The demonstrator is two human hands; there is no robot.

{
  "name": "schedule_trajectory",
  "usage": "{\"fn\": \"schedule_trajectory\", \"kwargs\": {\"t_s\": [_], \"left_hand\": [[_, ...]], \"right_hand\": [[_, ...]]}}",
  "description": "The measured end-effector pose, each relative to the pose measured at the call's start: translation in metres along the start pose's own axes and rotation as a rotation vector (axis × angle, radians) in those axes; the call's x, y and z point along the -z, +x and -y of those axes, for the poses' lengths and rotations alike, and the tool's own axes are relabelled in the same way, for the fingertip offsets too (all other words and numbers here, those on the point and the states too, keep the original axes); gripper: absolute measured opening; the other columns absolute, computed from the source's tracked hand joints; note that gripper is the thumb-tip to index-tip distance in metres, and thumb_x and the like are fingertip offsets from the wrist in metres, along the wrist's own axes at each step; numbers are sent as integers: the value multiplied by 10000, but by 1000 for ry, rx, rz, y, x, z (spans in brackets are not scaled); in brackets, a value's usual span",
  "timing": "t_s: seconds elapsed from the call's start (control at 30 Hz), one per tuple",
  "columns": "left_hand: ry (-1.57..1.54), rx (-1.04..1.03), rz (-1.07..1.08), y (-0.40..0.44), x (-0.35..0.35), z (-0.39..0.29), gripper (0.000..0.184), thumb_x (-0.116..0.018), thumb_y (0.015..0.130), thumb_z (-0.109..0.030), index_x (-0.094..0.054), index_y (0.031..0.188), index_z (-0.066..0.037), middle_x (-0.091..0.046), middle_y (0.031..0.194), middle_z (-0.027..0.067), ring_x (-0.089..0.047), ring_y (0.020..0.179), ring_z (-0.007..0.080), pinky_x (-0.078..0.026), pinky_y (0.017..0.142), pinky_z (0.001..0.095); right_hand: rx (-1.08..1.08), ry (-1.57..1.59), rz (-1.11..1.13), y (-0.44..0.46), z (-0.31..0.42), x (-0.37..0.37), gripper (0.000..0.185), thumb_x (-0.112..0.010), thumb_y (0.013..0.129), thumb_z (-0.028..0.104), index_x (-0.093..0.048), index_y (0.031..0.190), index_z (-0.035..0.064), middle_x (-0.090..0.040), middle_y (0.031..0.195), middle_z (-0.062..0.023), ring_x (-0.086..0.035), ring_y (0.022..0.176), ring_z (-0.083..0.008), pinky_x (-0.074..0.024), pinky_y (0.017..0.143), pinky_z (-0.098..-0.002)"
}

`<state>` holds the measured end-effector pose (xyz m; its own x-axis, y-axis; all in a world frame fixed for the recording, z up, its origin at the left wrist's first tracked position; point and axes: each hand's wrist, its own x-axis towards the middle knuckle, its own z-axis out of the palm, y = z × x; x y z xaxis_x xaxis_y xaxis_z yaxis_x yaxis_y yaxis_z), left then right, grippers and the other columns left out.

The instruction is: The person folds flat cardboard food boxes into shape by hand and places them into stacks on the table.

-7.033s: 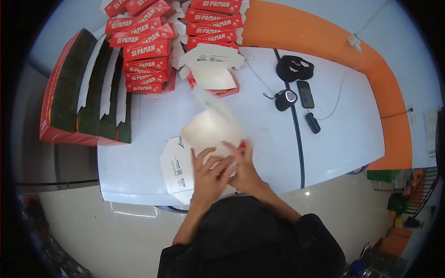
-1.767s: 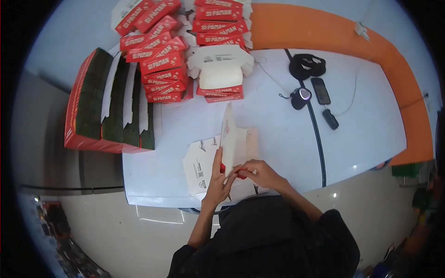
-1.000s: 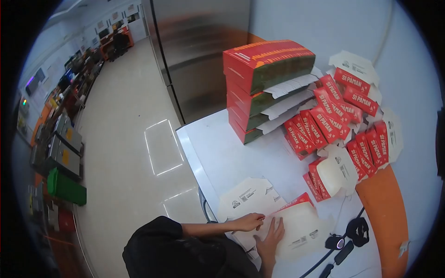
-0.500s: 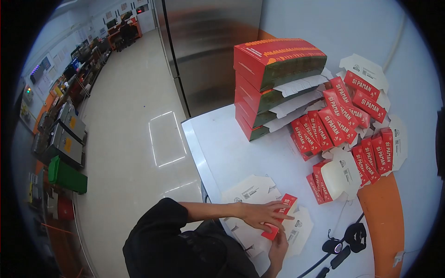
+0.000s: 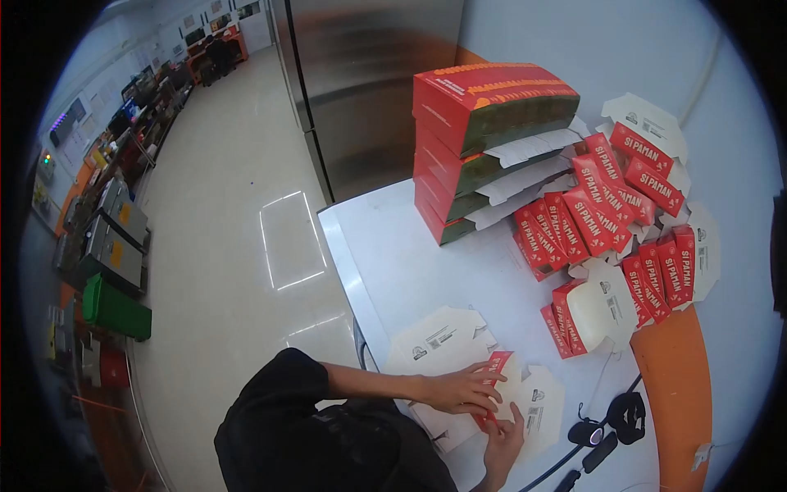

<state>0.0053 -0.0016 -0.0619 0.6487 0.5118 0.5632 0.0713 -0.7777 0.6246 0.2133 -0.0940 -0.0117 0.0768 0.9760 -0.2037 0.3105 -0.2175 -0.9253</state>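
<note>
A partly folded carton point(image 5: 433, 338) lies on the white table, with white flaps and a red printed strip point(image 5: 498, 361) standing up along its middle. My left hand point(image 5: 466, 390) reaches across from the left, its fingers curled over the red strip and gripping it. Close to the strip's lower end is my right hand point(image 5: 503, 441), its index finger stretched up and apart from the thumb. The thumb seems to touch the red edge. A white flap with dark print point(image 5: 541, 403) spreads out to the right of both hands.
Folded red cartons point(image 5: 590, 205) are heaped at the back right. Left of them rises a stack of larger red and green boxes point(image 5: 471, 156). A black strap with a small device point(image 5: 587, 432) and cable lies at the front right. A steel cabinet point(image 5: 377, 90) stands behind the table.
The red strip has tilted and narrowed in view under my left hand. My right hand has moved slightly right, and its index finger has lifted away from the strip.
</note>
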Motion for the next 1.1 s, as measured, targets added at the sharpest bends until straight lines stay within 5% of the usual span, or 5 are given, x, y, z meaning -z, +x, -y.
{"fn": "schedule_trajectory", "kwargs": {"t_s": [0.1, 0.27, 0.57, 0.8, 1.1], "left_hand": [[105, 253, 231, 3, 18, -8, 164, -702, 982, -212, -730, 1091, -92, -659, 1231, 95, -474, 1380, 336, -318, 1185, 613], [-212, 544, -26, 0, 35, 0, 215, -728, 961, -210, -725, 985, 3, -679, 1145, 186, -608, 1177, 344, -497, 996, 448], [-282, 469, 38, 2, 43, -26, 226, -733, 962, -198, -722, 970, 27, -690, 1092, 182, -646, 1051, 335, -522, 919, 433], [-261, 499, -32, 4, 34, -37, 198, -717, 960, -172, -734, 946, 25, -690, 905, 139, -624, 977, 313, -510, 881, 415], [-257, 397, 111, 21, 36, -38, 113, -747, 931, -123, -783, 994, -37, -687, 961, 107, -622, 1026, 288, -520, 916, 409]], "right_hand": [[142, -182, -26, 2, 19, -1, 531, -694, 931, -20, -519, 1431, -38, -725, 1023, -151, -686, 944, -198, -531, 869, -319], [632, -127, -585, 2, -10, 9, 332, -625, 973, 13, -558, 1289, -66, -634, 1310, -179, -618, 1173, -287, -501, 974, -407], [244, -192, -102, 8, 6, -4, 305, -687, 977, 130, -703, 1261, 20, -212, 1657, -268, -267, 1537, -403, -286, 1215, -452], [129, -64, -389, 16, -34, -6, 246, -735, 936, 77, -705, 1175, 28, -365, 1551, -229, -533, 1316, -350, -399, 1119, -435], [340, -37, -237, 7, -7, -17, 147, -751, 897, 0, -818, 994, 88, -256, 1633, -233, -353, 1495, -426, -371, 1175, -464]]}}
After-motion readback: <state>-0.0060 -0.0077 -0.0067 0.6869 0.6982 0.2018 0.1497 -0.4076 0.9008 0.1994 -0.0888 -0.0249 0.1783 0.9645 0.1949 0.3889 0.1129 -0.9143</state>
